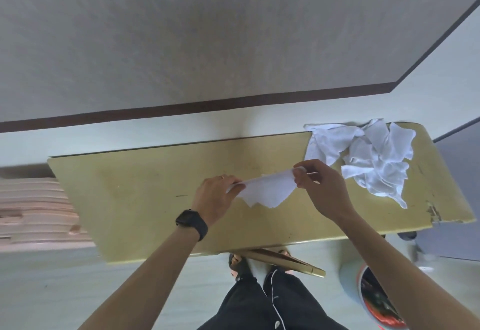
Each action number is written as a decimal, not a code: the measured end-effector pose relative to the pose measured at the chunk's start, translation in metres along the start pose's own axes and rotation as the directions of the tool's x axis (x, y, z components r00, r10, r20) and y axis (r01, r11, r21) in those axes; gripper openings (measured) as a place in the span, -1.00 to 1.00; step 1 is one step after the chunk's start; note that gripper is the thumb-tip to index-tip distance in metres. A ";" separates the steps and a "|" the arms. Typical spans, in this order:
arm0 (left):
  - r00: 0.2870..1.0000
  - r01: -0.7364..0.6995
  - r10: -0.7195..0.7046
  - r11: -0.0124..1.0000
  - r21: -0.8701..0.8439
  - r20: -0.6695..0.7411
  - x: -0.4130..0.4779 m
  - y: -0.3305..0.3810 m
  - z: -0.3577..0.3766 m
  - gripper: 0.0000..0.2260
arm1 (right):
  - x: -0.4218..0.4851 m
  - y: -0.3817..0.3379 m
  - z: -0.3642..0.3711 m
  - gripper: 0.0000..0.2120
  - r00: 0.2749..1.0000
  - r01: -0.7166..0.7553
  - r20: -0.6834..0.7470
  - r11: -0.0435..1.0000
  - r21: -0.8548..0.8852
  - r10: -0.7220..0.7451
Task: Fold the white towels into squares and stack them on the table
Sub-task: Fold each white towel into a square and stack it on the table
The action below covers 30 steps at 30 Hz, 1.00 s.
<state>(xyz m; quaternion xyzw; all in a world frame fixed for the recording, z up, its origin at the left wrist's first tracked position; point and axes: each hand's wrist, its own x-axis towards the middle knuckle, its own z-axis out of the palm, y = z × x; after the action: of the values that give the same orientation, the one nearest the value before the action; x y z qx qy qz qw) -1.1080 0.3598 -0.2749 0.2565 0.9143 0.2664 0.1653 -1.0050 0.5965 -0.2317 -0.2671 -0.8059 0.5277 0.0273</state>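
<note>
One towel (pixel 265 192) hangs between the fingers (pixel 234 182) of the left hand (pixel 215 197) and the fingers (pixel 298 173) of the right hand (pixel 322 186), over the table (pixel 135 199). A pile of towels (pixel 371 158) lies on the table, right of the right fingers and a little behind them.

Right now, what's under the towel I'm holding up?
The towel, pinched by the left hand and right hand, hangs over the yellow table; only tabletop shows around it. The patch directly beneath is covered.

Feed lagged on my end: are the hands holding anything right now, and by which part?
Yes, one white towel, stretched over the table. The left hand pinches its upper left corner, the right hand its upper right corner.
</note>
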 end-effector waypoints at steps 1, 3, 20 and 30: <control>1.000 -0.002 0.001 1.000 0.026 0.014 0.000 -0.006 -0.005 -0.76 | 0.001 0.004 -0.001 -0.93 1.000 -0.003 -0.008 1.000 -0.028 0.003; 0.999 -0.025 0.021 0.996 0.089 0.045 0.003 -0.015 -0.015 -0.75 | 0.006 0.012 -0.002 -0.93 1.000 0.001 -0.018 0.996 -0.088 -0.003; 0.882 -0.168 0.337 0.877 0.450 -0.328 0.084 -0.044 -0.083 -0.91 | 0.094 0.005 0.005 -0.90 0.913 0.313 -0.117 0.856 -0.410 -0.390; 0.945 -0.177 0.278 0.876 0.449 -0.169 0.007 -0.094 0.010 -0.94 | 0.041 0.092 0.038 -0.94 0.979 0.194 0.048 0.837 -0.511 -0.197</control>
<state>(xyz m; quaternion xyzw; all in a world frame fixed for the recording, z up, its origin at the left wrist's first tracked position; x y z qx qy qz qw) -1.1447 0.2991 -0.3382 0.3605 0.9262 0.1049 -0.0340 -1.0154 0.6116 -0.3381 -0.1829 -0.9401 0.2875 0.0115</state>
